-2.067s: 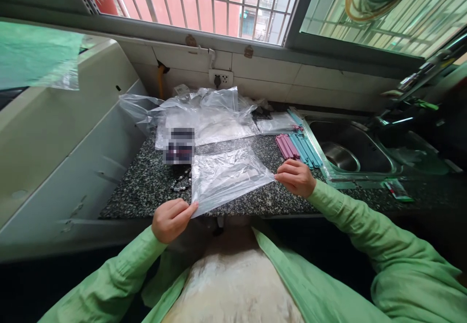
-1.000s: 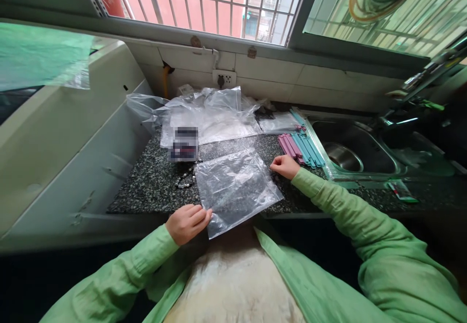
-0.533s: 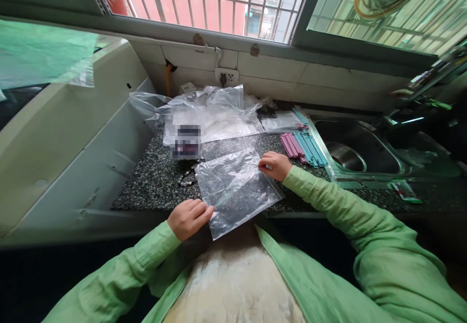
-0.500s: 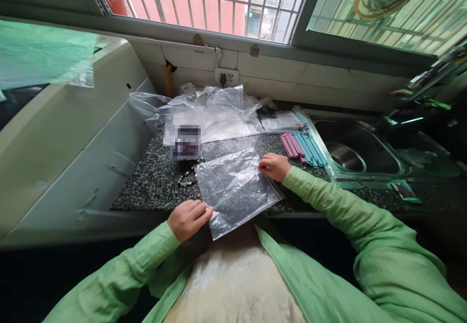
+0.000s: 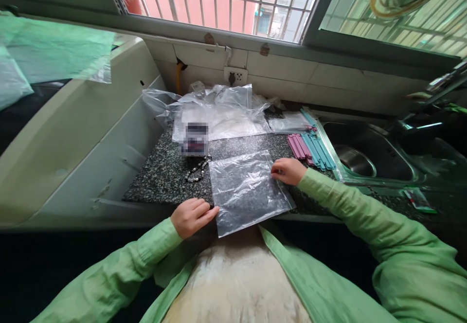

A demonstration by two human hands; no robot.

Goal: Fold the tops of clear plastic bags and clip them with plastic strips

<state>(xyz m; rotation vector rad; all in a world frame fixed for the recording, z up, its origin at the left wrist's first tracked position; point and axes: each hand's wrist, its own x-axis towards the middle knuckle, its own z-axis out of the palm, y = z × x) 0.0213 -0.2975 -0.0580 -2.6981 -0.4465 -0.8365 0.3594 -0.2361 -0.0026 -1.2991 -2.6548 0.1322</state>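
A clear plastic bag (image 5: 246, 189) lies flat on the speckled granite counter (image 5: 160, 177), its near end hanging over the front edge. My left hand (image 5: 191, 216) pins the bag's near left corner with its fingertips. My right hand (image 5: 288, 170) presses on the bag's far right edge, fingers curled. A beaded bracelet (image 5: 198, 168) rests on the counter just left of the bag, below a small blurred card (image 5: 196, 139).
A heap of clear bags (image 5: 219, 111) fills the back of the counter. Pink and teal strips (image 5: 310, 146) lie beside a steel sink (image 5: 365, 157) at right. A white appliance (image 5: 73, 128) walls off the left. A barred window runs above.
The bag, held up taut between both hands before, now lies flat on the counter. My right hand slid inward along its far edge, then back to the right edge.
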